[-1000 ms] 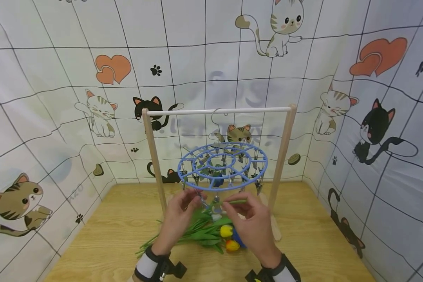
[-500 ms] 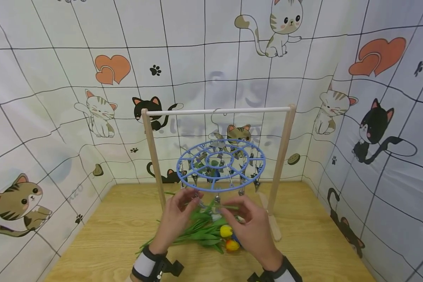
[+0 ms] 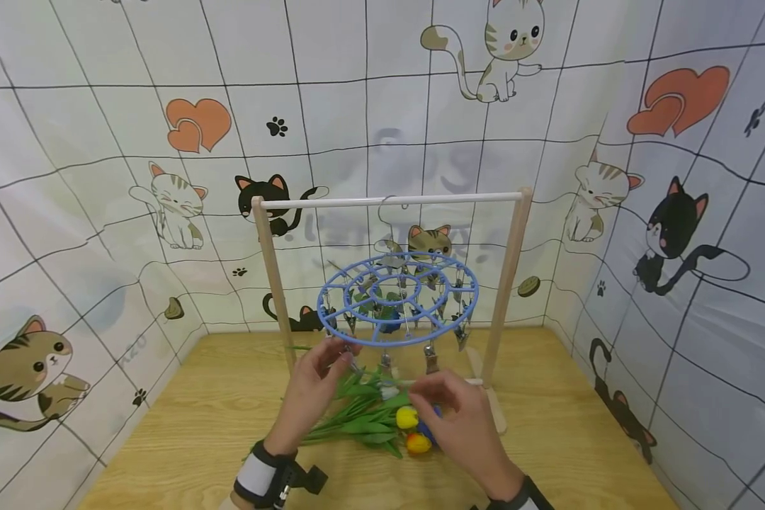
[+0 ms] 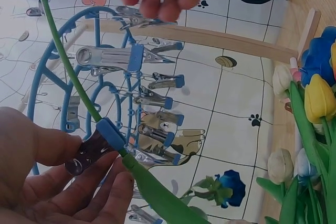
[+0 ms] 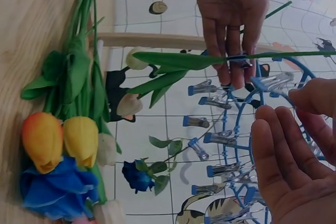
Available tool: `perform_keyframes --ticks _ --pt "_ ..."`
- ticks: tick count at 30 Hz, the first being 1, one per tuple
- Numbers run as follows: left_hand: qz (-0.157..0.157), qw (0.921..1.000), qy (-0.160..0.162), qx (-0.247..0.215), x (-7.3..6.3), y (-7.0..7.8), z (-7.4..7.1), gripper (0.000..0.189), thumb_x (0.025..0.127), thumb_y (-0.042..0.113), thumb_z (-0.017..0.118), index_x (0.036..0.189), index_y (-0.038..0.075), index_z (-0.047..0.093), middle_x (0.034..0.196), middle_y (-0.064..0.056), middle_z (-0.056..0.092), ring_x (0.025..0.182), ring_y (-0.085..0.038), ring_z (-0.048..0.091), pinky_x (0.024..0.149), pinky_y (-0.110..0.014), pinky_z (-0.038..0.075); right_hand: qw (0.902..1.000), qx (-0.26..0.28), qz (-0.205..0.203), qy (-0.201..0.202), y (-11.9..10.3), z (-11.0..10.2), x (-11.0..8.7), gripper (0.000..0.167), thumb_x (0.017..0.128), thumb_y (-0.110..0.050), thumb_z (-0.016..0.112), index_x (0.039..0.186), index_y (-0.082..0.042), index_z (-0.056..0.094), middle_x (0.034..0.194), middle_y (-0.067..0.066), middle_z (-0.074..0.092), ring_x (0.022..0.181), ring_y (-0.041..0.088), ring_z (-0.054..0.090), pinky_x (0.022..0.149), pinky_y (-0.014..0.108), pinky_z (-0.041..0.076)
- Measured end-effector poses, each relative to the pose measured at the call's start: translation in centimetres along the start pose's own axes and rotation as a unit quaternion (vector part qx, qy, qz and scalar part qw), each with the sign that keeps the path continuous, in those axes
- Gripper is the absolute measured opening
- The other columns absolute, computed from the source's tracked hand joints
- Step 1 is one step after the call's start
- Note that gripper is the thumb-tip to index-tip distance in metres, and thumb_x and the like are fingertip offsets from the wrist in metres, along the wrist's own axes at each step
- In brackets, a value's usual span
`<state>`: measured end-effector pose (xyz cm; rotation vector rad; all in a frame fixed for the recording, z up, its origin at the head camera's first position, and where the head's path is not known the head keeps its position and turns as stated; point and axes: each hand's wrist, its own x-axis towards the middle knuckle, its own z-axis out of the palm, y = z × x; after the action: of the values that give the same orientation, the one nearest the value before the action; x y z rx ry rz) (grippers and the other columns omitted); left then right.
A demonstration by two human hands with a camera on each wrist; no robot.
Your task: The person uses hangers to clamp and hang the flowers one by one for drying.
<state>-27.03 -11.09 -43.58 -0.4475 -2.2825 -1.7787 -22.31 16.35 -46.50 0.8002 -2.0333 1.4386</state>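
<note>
My left hand (image 3: 315,379) pinches a blue-tipped metal clip (image 4: 110,134) below the front left of a blue round clip hanger (image 3: 395,343). A green flower stem (image 4: 60,51) lies across the clip's blue tip, with a long leaf (image 5: 178,61) trailing from it. To the right, below the hanger, my right hand (image 3: 455,418) holds nothing; in the right wrist view its thumb and fingers stand apart near a hanging clip (image 5: 275,82). A blue rose (image 5: 139,176) hangs head down from another clip farther in.
A wooden rack with a white bar (image 3: 331,202) carries the hanger. On the wooden table (image 3: 217,411) below lies a bunch of artificial flowers, with green leaves (image 3: 366,425), a yellow tulip (image 3: 406,417) and an orange tulip (image 3: 418,443). A cat-print curtain (image 3: 331,113) surrounds the table.
My right hand has let go of the green stem and moved down and slightly right. My left hand stays at the clip, shifted a little left.
</note>
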Motion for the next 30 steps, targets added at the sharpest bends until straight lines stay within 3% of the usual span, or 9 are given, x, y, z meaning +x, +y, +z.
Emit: perform_keyframes --ticks 8,12,17,21,26,28,30 --pt "-0.001 1.0000 0.004 -0.009 0.4 -0.1 -0.5 0.032 0.120 0.014 0.066 0.152 0.012 0.073 0.143 -0.011 0.083 0.141 -0.038 0.077 0.114 -0.031 0.065 0.9991 -0.036 0.020 -0.011 1.2 -0.3 -1.1 0.024 0.102 0.003 0.087 0.118 -0.014 0.079 0.113 -0.002 0.084 0.101 0.006 0.081 0.091 0.031 0.073" --pt "-0.007 0.9999 0.007 -0.011 0.5 0.0 -0.7 0.032 0.121 0.013 0.063 0.152 0.010 0.072 0.144 -0.015 0.081 0.139 -0.036 0.078 0.114 -0.036 0.067 0.9985 -0.044 0.028 -0.017 1.8 -0.3 -1.5 0.028 0.102 0.002 0.088 0.117 -0.019 0.079 0.112 -0.004 0.085 0.100 0.006 0.082 0.094 0.031 0.072" --pt "-0.001 0.9999 0.007 -0.012 0.7 -0.2 -1.0 0.034 0.122 0.011 0.061 0.155 0.010 0.070 0.147 -0.017 0.080 0.140 -0.035 0.077 0.114 -0.038 0.067 0.9973 -0.064 0.030 -0.021 2.3 -0.3 -1.8 0.029 0.101 0.000 0.089 0.117 -0.022 0.079 0.112 -0.011 0.084 0.099 0.004 0.082 0.113 0.022 0.063" --pt "0.009 0.9999 0.004 -0.010 0.8 -0.5 -1.3 0.039 0.122 0.011 0.061 0.160 0.009 0.065 0.153 -0.017 0.076 0.145 -0.039 0.074 0.114 -0.034 0.066 0.9962 -0.081 0.021 -0.024 2.6 -0.2 -1.9 0.032 0.098 0.001 0.091 0.118 -0.020 0.080 0.112 -0.012 0.084 0.096 0.003 0.081 0.116 0.020 0.061" --pt "-0.003 0.9999 0.013 0.011 0.2 -1.2 -1.9 0.048 0.122 0.017 0.064 0.169 0.007 0.057 0.164 -0.020 0.069 0.152 -0.041 0.069 0.123 -0.040 0.061 0.9911 -0.123 0.036 -0.038 3.0 0.3 -2.0 0.035 0.095 0.000 0.094 0.117 -0.024 0.080 0.110 -0.014 0.083 0.096 -0.004 0.077 0.110 0.029 0.067" --pt "-0.002 0.9996 0.018 0.022 -0.1 -1.5 -2.1 0.050 0.122 0.018 0.065 0.170 0.006 0.056 0.166 -0.021 0.067 0.153 -0.041 0.068 0.125 -0.041 0.059 0.9881 -0.137 0.044 -0.055 3.2 0.6 -1.9 0.033 0.095 -0.003 0.094 0.116 -0.025 0.080 0.110 -0.013 0.083 0.097 -0.004 0.077 0.112 0.042 0.068" --pt "0.007 0.9991 0.023 0.034 -0.5 -1.7 -2.3 0.049 0.121 0.016 0.065 0.168 0.004 0.057 0.165 -0.021 0.068 0.151 -0.041 0.070 0.124 -0.041 0.059 0.9851 -0.145 0.050 -0.079 3.4 0.9 -1.8 0.031 0.097 -0.006 0.094 0.117 -0.025 0.081 0.110 -0.010 0.083 0.098 0.000 0.079 0.122 0.060 0.060"
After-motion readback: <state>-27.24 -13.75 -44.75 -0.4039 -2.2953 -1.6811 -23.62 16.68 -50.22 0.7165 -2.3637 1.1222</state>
